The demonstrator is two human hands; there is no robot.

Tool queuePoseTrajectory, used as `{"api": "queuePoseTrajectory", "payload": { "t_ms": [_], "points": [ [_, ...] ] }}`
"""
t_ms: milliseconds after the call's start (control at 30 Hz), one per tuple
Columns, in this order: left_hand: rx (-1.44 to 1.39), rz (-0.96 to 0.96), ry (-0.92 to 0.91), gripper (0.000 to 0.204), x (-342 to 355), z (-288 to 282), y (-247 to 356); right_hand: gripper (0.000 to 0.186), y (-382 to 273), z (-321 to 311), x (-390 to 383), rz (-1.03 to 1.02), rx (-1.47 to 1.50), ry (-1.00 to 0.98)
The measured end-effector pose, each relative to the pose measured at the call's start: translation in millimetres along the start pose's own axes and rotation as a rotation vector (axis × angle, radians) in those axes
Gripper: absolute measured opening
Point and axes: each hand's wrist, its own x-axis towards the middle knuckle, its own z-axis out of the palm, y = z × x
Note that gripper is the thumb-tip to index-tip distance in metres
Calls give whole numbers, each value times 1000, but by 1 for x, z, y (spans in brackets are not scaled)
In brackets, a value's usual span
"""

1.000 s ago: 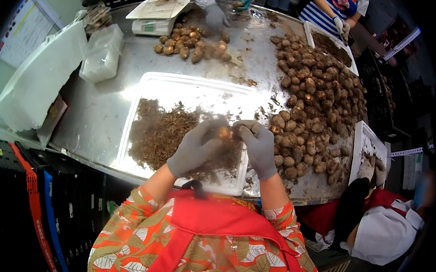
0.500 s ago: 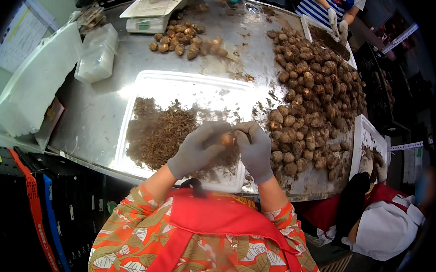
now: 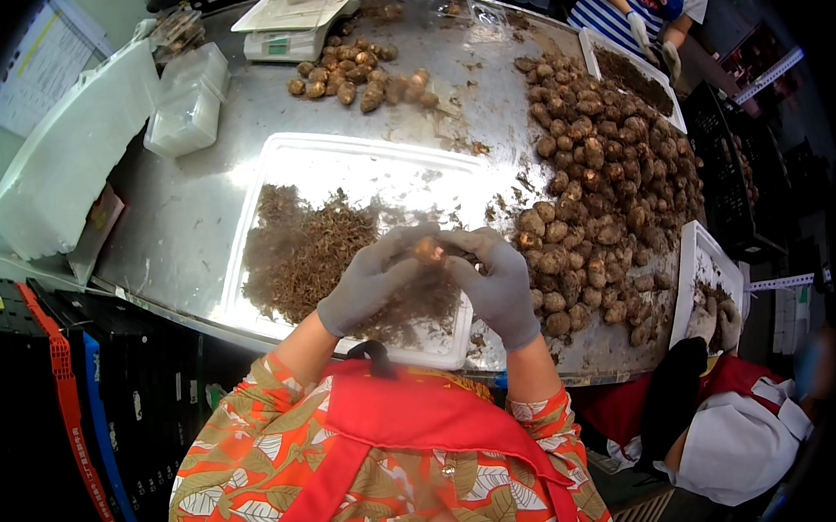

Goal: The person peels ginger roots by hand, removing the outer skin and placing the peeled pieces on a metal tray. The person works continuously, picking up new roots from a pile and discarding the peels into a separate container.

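Note:
A small brown taro corm (image 3: 429, 250) with a pinkish-orange cut end sits between my two grey-gloved hands. My left hand (image 3: 372, 280) is closed round its left side, thumb along the near edge. My right hand (image 3: 493, 281) pinches it from the other side, its fingers meeting those of the left. Both are held over a white tray (image 3: 235, 294). A heap of brown, hairy peelings (image 3: 309, 252) covers the tray's left part, and dark scraps lie beneath my hands.
To the right spreads a big pile of unpeeled taro (image 3: 590, 205). Cleaner taro (image 3: 342, 73) lies near a scale (image 3: 284, 47) at the back. Clear plastic boxes (image 3: 186, 101) and white foam (image 3: 72, 151) stand left. Co-workers' gloved hands (image 3: 641, 34) work over another tray (image 3: 683, 119).
My hands have shifted slightly; the right one moved a little right and down and turned. The corm's pinkish end now faces up. A co-worker's hands at the back have moved.

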Motion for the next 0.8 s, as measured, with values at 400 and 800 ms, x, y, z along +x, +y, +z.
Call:
{"api": "queuePoseTrajectory", "payload": {
  "t_ms": [400,800],
  "points": [
    [625,351,-12,47,1,-14,-15,13,22,26,-12,-62,-152,164],
    [-125,-94,-84,52,0,-3,4,18,3,5,8,-171,-202,-3]
  ]
}}
